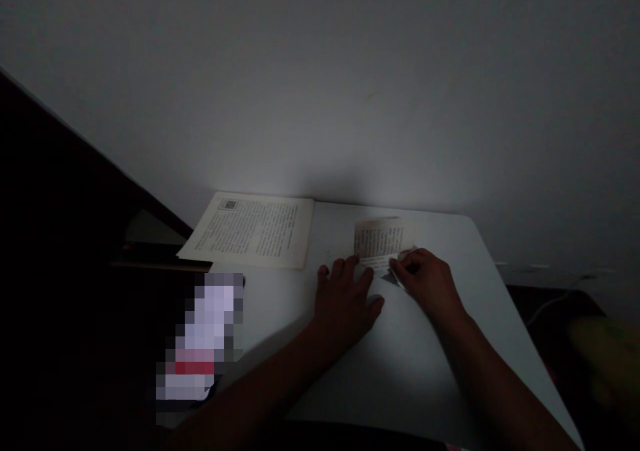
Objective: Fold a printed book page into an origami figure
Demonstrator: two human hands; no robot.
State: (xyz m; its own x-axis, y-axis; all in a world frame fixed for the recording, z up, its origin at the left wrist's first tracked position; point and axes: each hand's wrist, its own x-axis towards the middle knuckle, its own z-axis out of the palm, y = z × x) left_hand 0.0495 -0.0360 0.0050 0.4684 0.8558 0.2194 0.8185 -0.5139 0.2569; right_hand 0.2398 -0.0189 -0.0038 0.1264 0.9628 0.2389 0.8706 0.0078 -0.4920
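A small piece of printed paper (379,239), partly folded, lies on the white table (400,364) between my two hands. My left hand (345,301) rests with its fingers spread on the tabletop, the fingertips at the paper's lower left edge. With thumb and fingers pinched together, my right hand (427,278) grips the paper's lower right part, where a folded corner and a grey patch show. The fingers of the right hand hide some of that corner.
Several printed sheets (255,231) lie stacked at the table's back left, against the wall (320,91). A lit, blurred-out phone-like device (205,338) is at the left edge. On the right, beyond the table, a white cable (550,302) runs near a yellowish object (607,358).
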